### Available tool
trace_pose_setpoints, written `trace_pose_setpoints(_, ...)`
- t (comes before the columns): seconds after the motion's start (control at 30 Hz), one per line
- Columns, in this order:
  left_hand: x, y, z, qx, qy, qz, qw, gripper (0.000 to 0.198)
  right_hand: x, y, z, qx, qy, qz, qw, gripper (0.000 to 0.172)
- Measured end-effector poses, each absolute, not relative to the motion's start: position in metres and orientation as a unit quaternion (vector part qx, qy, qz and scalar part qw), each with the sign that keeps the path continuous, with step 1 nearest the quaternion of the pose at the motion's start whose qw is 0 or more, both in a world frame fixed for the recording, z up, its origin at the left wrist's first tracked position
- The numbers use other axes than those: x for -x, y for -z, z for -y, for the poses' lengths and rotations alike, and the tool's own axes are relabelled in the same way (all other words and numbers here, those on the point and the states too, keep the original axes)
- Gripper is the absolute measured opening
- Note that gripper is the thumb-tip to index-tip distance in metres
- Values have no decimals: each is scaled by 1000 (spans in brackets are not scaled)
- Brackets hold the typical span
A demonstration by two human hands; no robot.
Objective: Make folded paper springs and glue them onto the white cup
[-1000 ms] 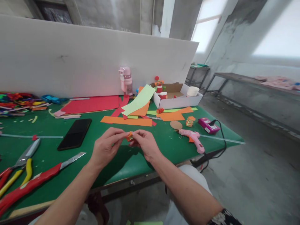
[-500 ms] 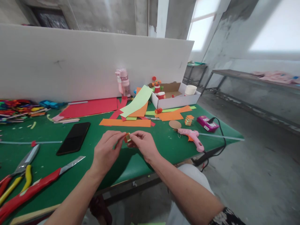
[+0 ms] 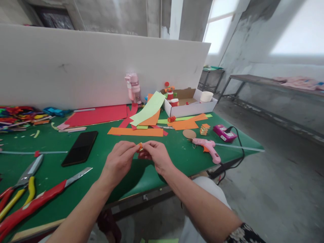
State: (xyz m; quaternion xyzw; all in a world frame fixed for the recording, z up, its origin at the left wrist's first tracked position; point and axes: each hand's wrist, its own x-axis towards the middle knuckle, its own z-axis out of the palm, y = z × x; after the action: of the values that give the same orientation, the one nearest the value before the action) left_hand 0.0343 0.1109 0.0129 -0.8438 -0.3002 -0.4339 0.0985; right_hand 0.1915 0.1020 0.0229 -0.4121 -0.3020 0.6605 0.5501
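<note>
Between my two hands is a small folded paper strip [image 3: 140,146], orange with some light green, mostly covered by fingertips. My left hand [image 3: 118,158] pinches it from the left, and my right hand [image 3: 156,155] grips it from the right. Both are held just above the green table near its front edge. To the right lies a pink glue gun [image 3: 207,147] with a clear glue stick out of its back. Behind it sits a folded orange and green paper piece [image 3: 204,129] next to a brown cardboard disc [image 3: 189,134].
A phone [image 3: 80,148], red-handled scissors [image 3: 48,197] and pliers [image 3: 24,182] lie on the left. Paper strips [image 3: 135,132] and a white box [image 3: 189,109] are behind my hands. A pink bottle [image 3: 133,88] stands by the white board. A cable hangs off the right edge.
The folded paper has turned between my fingers, and less of it shows. My fingertips have come closer together around it. Other things stay in place.
</note>
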Motion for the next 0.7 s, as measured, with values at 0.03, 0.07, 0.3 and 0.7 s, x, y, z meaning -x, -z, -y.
trace_pose_setpoints(0.03, -33, -13, -112, 846, 434, 293, 99, 27, -192, -23, -102, 410, -660, 305, 551, 25)
trace_pose_setpoints(0.07, -32, -13, -113, 848, 433, 288, 100, 27, -193, -24, -102, 406, -661, 309, 550, 27)
trace_pose_setpoints(0.3, -25, -15, -112, 850, 425, 310, 32, 32, -198, -24, -104, 413, -640, 348, 547, 31)
trace_pose_setpoints(0.7, -38, -33, -109, 544, 460, 476, -515, 37, -200, -18, -106, 420, -579, 464, 522, 28)
